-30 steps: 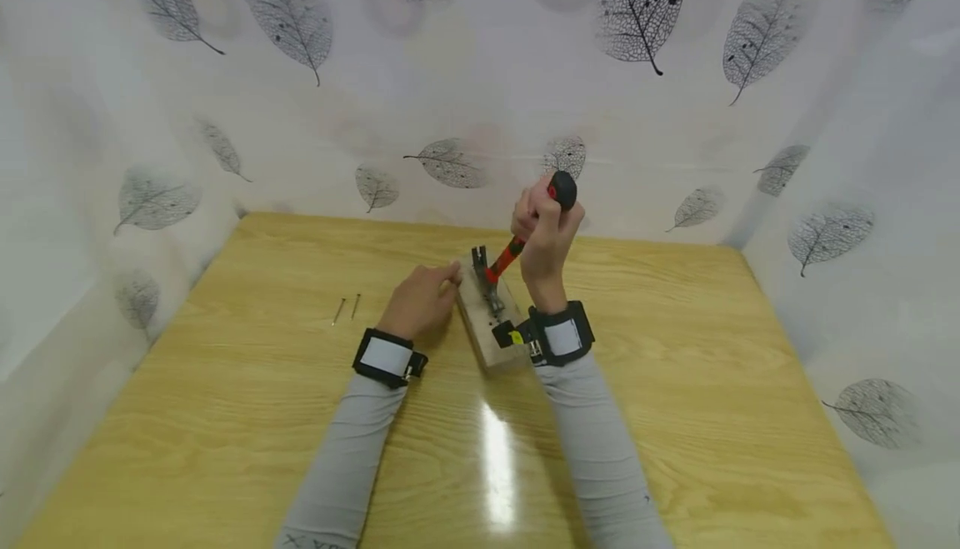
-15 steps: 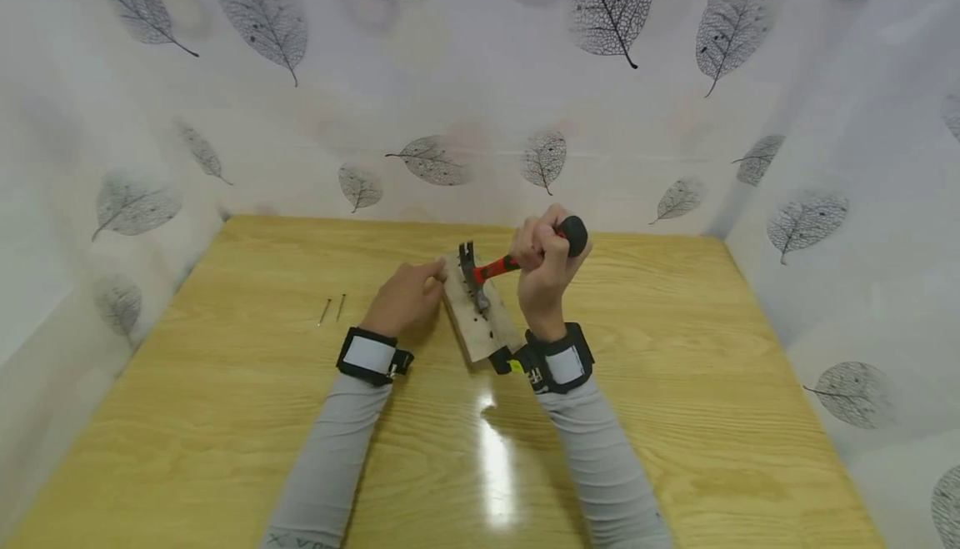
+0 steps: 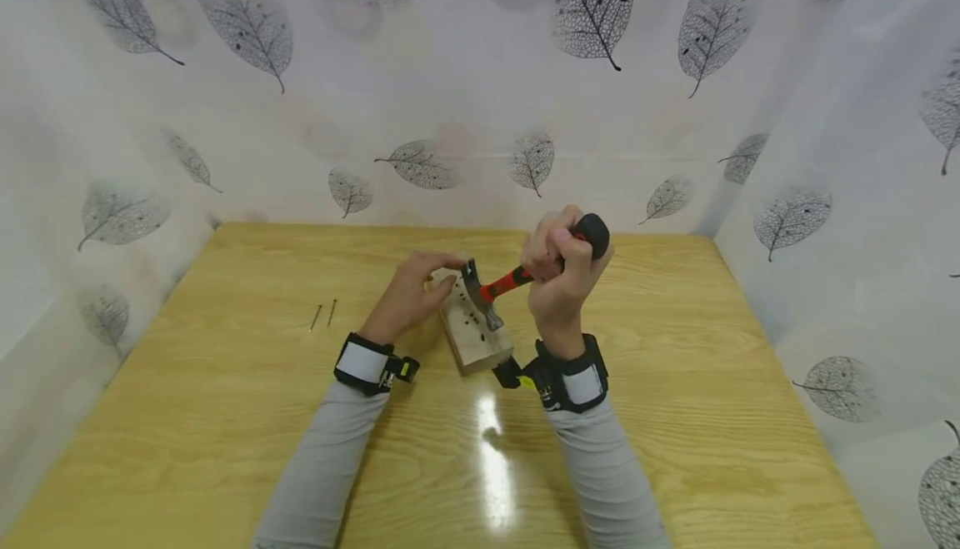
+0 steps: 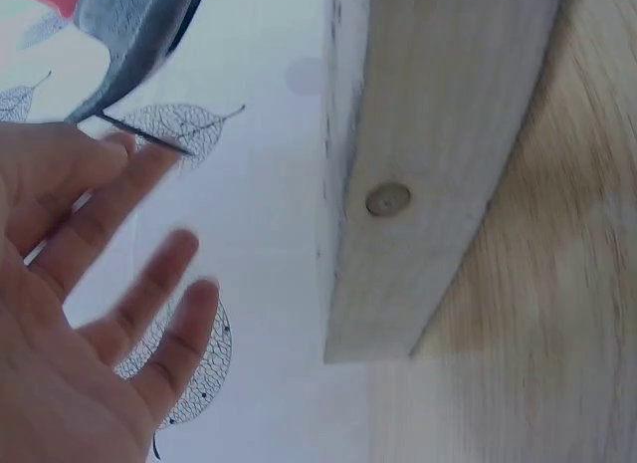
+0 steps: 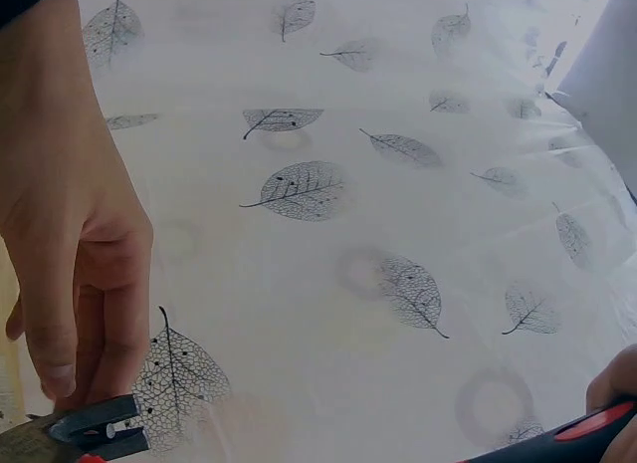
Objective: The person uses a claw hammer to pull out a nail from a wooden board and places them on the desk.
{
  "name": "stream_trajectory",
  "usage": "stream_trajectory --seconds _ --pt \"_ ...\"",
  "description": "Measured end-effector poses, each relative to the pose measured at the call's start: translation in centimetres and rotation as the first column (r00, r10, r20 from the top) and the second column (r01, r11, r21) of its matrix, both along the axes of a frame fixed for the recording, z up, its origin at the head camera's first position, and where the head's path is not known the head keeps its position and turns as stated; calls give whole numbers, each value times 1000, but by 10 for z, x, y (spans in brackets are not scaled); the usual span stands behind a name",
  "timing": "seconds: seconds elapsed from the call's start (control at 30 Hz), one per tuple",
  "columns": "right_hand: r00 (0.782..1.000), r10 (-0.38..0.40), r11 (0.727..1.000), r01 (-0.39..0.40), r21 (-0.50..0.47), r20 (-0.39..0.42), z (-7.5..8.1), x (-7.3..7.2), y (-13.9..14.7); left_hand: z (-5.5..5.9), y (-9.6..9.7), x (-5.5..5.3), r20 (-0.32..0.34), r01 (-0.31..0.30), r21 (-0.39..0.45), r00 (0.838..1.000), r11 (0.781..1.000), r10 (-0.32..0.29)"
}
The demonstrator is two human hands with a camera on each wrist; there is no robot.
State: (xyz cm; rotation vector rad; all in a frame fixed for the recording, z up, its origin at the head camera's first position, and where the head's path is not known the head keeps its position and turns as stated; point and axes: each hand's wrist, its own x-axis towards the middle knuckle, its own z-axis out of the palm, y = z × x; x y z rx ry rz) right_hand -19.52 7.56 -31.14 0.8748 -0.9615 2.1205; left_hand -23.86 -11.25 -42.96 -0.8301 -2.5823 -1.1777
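My right hand (image 3: 566,278) grips a claw hammer (image 3: 504,285) by its red and black handle, its head over a wooden block (image 3: 480,356). The hammer's claw points back and left, the striking face towards the front. A thin nail (image 4: 149,136) sticks out of the claw in the left wrist view. Thumb and index fingertip of my left hand (image 3: 408,297) pinch at this nail, while the other fingers stay spread. In the right wrist view the left hand (image 5: 85,274) reaches down to the claw (image 5: 100,428). Several dark spots dot the block's top.
Two loose nails (image 3: 315,317) lie on the wood-grained table (image 3: 675,366) left of the left hand. A leaf-patterned curtain (image 3: 450,99) rises behind the table and along both sides. A round mark (image 4: 388,199) shows on the block's side.
The hammer has lifted and tipped, its handle now lower to the right. The left hand has moved from the block's edge up to the claw. The view has shifted slightly right.
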Motion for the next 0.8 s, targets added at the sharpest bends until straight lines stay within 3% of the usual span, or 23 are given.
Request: stream_trajectory --seconds 0.13,0.4,0.63,0.73,0.8 --pt "1000 13 1000 -13 18 -4 7 9 4 5 4 4 31 26 18 999 1000 -26" --pt "997 74 996 -73 46 -18 13 23 11 6 10 8 11 41 48 999 998 -42" --pt "995 104 993 -104 48 7 11 25 11 9 -9 11 9 -129 58 992 990 129" --pt "995 100 994 -101 35 19 12 23 12 13 -33 8 82 -248 14 966 969 246" --pt "995 97 995 -97 31 24 13 22 13 15 -53 8 146 -338 -50 928 940 342"
